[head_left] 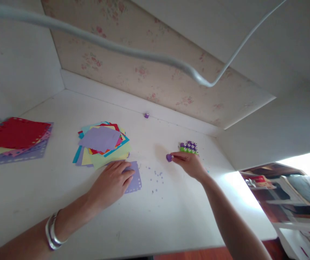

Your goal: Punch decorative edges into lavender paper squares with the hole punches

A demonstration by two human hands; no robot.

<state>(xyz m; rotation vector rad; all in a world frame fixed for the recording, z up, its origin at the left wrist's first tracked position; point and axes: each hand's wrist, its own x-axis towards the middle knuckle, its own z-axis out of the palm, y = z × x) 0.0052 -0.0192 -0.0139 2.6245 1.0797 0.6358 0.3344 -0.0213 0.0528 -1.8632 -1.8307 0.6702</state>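
My right hand is closed, pinching a small purple craft punch a little above the white table, to judge by its shadow. My left hand lies with its fingers outstretched on a lilac paper sheet, covering much of it. Punched holes run along the sheet's near edge. Tiny lilac paper cutouts are scattered between my hands. Just beyond my right hand stand several purple and green punches with white tops, close together in rows and partly hidden by the hand.
Beyond my left hand sits a pile of coloured paper. Another pile, topped by a punched red sheet, lies far left. One purple punch stands near the back wall. A pale cable crosses the upper view. Shelves are at right.
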